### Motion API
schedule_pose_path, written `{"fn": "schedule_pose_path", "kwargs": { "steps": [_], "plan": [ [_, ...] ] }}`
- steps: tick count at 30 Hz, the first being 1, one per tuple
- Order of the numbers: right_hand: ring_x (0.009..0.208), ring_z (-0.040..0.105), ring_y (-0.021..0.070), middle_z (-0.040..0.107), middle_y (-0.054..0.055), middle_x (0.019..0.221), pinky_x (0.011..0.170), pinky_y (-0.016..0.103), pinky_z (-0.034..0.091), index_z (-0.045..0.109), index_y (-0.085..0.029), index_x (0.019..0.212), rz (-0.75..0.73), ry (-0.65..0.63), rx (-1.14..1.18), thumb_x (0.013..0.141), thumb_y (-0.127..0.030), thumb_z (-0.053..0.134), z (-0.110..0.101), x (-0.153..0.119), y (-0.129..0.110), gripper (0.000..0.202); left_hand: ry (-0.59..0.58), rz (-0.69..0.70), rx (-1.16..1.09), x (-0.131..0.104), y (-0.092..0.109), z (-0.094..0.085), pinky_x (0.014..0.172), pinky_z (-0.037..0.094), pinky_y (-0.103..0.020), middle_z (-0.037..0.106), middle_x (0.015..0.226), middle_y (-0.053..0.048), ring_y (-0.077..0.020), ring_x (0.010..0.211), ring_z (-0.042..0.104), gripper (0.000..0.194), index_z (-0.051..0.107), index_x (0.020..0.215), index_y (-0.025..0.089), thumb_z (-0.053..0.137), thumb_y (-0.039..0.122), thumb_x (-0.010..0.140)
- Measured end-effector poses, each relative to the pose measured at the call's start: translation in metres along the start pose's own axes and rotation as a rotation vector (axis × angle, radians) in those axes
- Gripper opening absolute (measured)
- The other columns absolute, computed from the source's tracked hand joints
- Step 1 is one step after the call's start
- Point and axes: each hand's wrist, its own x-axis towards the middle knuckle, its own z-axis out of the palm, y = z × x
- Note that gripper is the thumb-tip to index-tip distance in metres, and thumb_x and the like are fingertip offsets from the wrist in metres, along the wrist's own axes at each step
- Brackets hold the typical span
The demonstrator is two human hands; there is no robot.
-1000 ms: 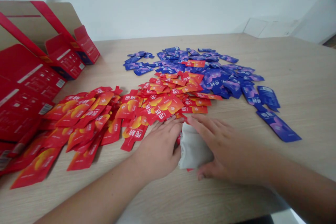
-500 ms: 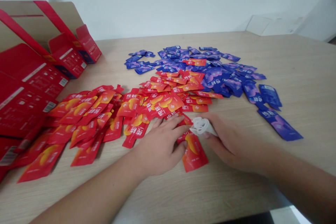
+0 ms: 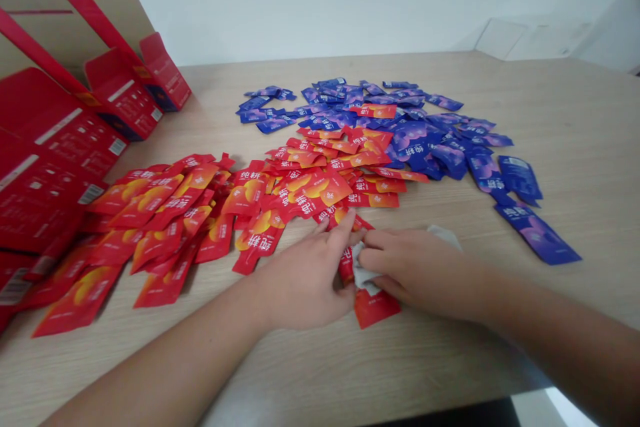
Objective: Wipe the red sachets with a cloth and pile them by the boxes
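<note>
A red sachet [image 3: 377, 309] with a yellow-orange fruit print lies flat on the table at the front of the red pile. My left hand [image 3: 305, 280] rests against its left side, fingers spread, with the thumb at its edge. Gripped in my right hand [image 3: 425, 273] is a crumpled white cloth [image 3: 367, 275], which lies over the sachet's middle; part of it sticks out behind the knuckles. The two hands' fingertips nearly meet at the sachet's upper part, which they partly hide.
A heap of red sachets [image 3: 315, 190] spreads leftward to open red cartons [image 3: 65, 127] at the left edge. Blue-purple sachets [image 3: 415, 140] lie behind, one red sachet [image 3: 376, 111] among them. A single blue sachet [image 3: 539, 235] lies nearest on the right. The wall stands behind the wooden table [image 3: 550, 107].
My right hand has shifted left and turned palm down, bringing the white cloth onto the red sachet. My left index finger has lifted somewhat. The view has tilted slightly.
</note>
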Motion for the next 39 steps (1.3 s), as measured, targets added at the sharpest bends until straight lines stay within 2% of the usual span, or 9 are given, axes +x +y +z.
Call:
{"fn": "schedule_pose_path", "kwargs": {
  "steps": [5, 10, 16, 21, 26, 30, 33, 36, 39],
  "plan": [
    [0.099, 0.073, 0.0266, 0.074, 0.011, 0.111, 0.081, 0.038, 0.054, 0.069, -0.02, 0.104, 0.069, 0.106, -0.058, 0.102, -0.017, 0.063, 0.011, 0.006, 0.015, 0.007, 0.026, -0.038, 0.021, -0.002, 0.004, 0.006, 0.121, 0.055, -0.056, 0.049, 0.169, -0.028, -0.0372, 0.152, 0.058, 0.104, 0.01, 0.177, 0.011, 0.066, 0.034, 0.093],
    [0.1, 0.075, 0.03, 0.076, 0.013, 0.112, 0.081, 0.04, 0.057, 0.065, -0.019, 0.12, 0.308, 0.272, -0.03, 0.101, -0.023, 0.062, 0.03, 0.009, 0.022, 0.019, 0.159, -0.206, 0.212, -0.004, 0.03, 0.025, 0.126, 0.04, -0.074, 0.043, 0.169, -0.037, -0.0555, 0.157, 0.044, 0.135, 0.029, 0.169, 0.003, 0.083, 0.083, 0.075],
    [0.112, 0.071, 0.0284, 0.071, 0.012, 0.124, 0.094, 0.043, 0.059, 0.059, -0.022, 0.127, 0.17, 0.487, 0.239, 0.107, -0.034, 0.061, 0.02, -0.004, 0.022, 0.023, 0.187, -0.234, 0.279, -0.009, 0.033, 0.038, 0.129, 0.034, -0.074, 0.044, 0.169, -0.035, -0.0499, 0.158, 0.046, 0.134, 0.009, 0.173, 0.008, 0.088, 0.067, 0.082],
    [0.118, 0.069, 0.0232, 0.069, 0.006, 0.132, 0.101, 0.037, 0.057, 0.064, -0.028, 0.124, -0.045, 0.163, 0.408, 0.104, -0.02, 0.062, -0.012, -0.023, 0.01, 0.022, 0.099, -0.174, 0.21, -0.007, 0.017, 0.022, 0.135, 0.023, -0.073, 0.034, 0.176, -0.031, -0.0453, 0.166, 0.034, 0.127, 0.003, 0.175, 0.011, 0.081, 0.065, 0.09],
    [0.127, 0.067, 0.0279, 0.065, 0.007, 0.147, 0.11, 0.045, 0.053, 0.066, -0.03, 0.135, 0.161, -0.006, 0.346, 0.101, -0.023, 0.066, -0.012, -0.022, 0.012, 0.035, 0.026, -0.071, 0.167, -0.003, 0.001, 0.009, 0.135, 0.032, -0.065, 0.044, 0.173, -0.025, -0.038, 0.161, 0.047, 0.096, 0.02, 0.174, 0.012, 0.069, 0.053, 0.101],
    [0.129, 0.067, 0.0301, 0.064, 0.01, 0.149, 0.112, 0.049, 0.053, 0.066, -0.028, 0.14, 0.167, -0.03, 0.326, 0.101, -0.028, 0.068, -0.006, -0.019, 0.018, 0.038, 0.147, -0.094, 0.204, 0.002, -0.006, 0.003, 0.126, 0.047, -0.057, 0.054, 0.167, -0.024, -0.0336, 0.153, 0.056, 0.061, 0.041, 0.166, 0.008, 0.047, 0.036, 0.112],
    [0.134, 0.065, 0.0341, 0.061, 0.01, 0.156, 0.112, 0.051, 0.054, 0.064, -0.03, 0.149, 0.16, -0.04, 0.32, 0.095, -0.036, 0.079, -0.006, -0.023, 0.016, 0.057, 0.306, -0.082, 0.312, 0.005, 0.0, -0.003, 0.113, 0.055, -0.055, 0.073, 0.142, -0.017, -0.0335, 0.131, 0.069, 0.038, 0.072, 0.134, 0.016, 0.048, 0.038, 0.112],
    [0.137, 0.063, 0.0368, 0.06, 0.008, 0.159, 0.114, 0.053, 0.054, 0.061, -0.035, 0.154, 0.169, -0.049, 0.341, 0.082, -0.04, 0.092, -0.006, -0.027, 0.012, 0.078, 0.481, -0.152, 0.464, 0.006, 0.005, -0.006, 0.114, 0.05, -0.064, 0.071, 0.143, -0.016, -0.0398, 0.134, 0.064, 0.042, 0.072, 0.138, 0.022, 0.05, 0.046, 0.111],
    [0.138, 0.063, 0.0375, 0.06, 0.008, 0.16, 0.116, 0.053, 0.052, 0.06, -0.034, 0.154, 0.176, -0.058, 0.344, 0.081, -0.038, 0.092, -0.005, -0.027, 0.011, 0.08, 0.473, -0.409, 0.525, 0.01, -0.004, -0.006, 0.126, 0.026, -0.081, 0.039, 0.177, -0.021, -0.0555, 0.164, 0.027, 0.075, 0.045, 0.169, 0.022, 0.05, 0.064, 0.107]
  ]
}}
